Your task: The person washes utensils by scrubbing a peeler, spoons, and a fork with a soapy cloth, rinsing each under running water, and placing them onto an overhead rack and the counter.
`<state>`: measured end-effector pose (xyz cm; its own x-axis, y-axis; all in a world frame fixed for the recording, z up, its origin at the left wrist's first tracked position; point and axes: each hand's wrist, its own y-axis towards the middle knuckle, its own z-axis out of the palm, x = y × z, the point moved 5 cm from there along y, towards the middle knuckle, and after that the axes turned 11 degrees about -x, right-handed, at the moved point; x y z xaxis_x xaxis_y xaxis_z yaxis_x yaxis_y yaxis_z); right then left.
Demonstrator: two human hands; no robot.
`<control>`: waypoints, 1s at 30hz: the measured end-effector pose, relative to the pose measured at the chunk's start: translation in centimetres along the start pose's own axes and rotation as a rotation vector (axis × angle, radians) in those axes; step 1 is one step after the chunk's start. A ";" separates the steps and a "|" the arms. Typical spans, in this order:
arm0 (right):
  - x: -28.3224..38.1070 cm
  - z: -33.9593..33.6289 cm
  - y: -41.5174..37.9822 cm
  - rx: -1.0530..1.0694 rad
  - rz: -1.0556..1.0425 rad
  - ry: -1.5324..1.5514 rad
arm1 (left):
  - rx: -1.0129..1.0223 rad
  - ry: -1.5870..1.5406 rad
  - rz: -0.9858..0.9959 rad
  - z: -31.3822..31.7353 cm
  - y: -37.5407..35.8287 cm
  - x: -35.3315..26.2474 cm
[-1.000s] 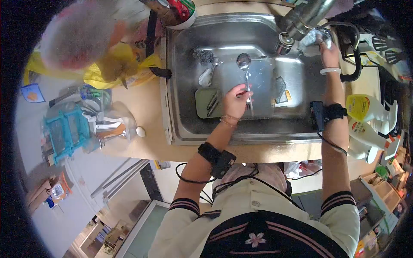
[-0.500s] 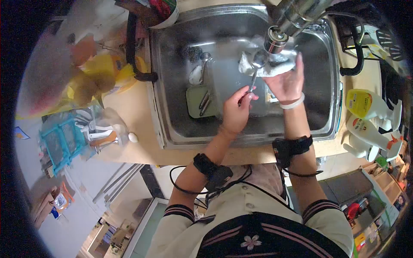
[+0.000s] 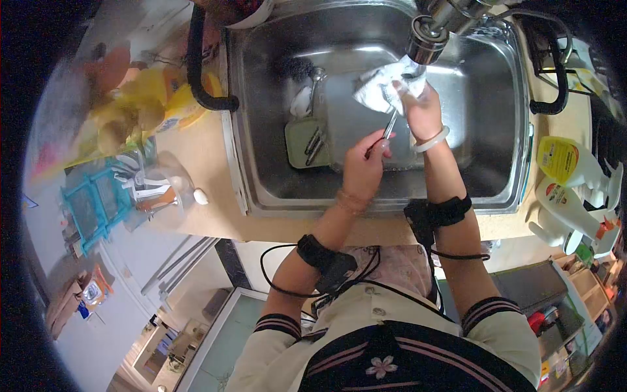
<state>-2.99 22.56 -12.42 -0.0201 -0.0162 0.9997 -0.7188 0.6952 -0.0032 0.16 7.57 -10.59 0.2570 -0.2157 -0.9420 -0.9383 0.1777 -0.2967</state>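
Observation:
My left hand [image 3: 364, 167] grips the handle of a metal spoon [image 3: 388, 125] over the steel sink [image 3: 496, 163]. My right hand [image 3: 421, 108] holds a white cloth [image 3: 375, 90] wrapped around the spoon's bowl, just under the faucet head [image 3: 428, 38]. The bowl of the spoon is hidden by the cloth. Left of my hands, a green tray [image 3: 302, 145] with a few utensils lies in the basin, with another spoon [image 3: 315, 78] and a dark scrubber [image 3: 295, 66] behind it.
Spray bottles [image 3: 568, 176] stand on the counter to the right. A black rack [image 3: 552, 72] sits at the sink's far right. On the left are a blue basket [image 3: 91, 206], a clear container of tools [image 3: 153, 189], yellow bags [image 3: 147, 104] and a black pan handle [image 3: 199, 65].
My right hand left the area beside the faucet, brought the white cloth down over the sink and closed it around the spoon's bowl. My left hand kept hold of the spoon handle.

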 end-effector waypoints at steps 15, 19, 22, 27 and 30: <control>-0.9 1.4 -1.0 -0.032 0.492 0.319 | -0.056 0.086 -0.001 -0.3 0.4 -1.9; -1.8 0.8 -0.7 -0.041 0.602 0.428 | 0.056 -0.080 -0.221 0.4 0.3 -1.2; -0.3 0.3 -0.4 -0.118 0.647 0.473 | 0.128 -0.247 -0.332 1.2 -0.3 -1.2; -1.2 -1.3 0.0 -0.188 0.623 0.579 | 0.053 -0.469 -0.404 0.2 -0.1 -0.8; -1.8 -3.3 1.3 -0.365 0.623 0.523 | -0.010 -0.461 -0.383 -1.5 1.0 0.4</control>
<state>-1.57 25.83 -14.17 0.0509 0.7096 0.7028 -0.4152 0.6550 -0.6313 -1.01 6.20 -10.97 0.6490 0.1761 -0.7401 -0.7608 0.1605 -0.6289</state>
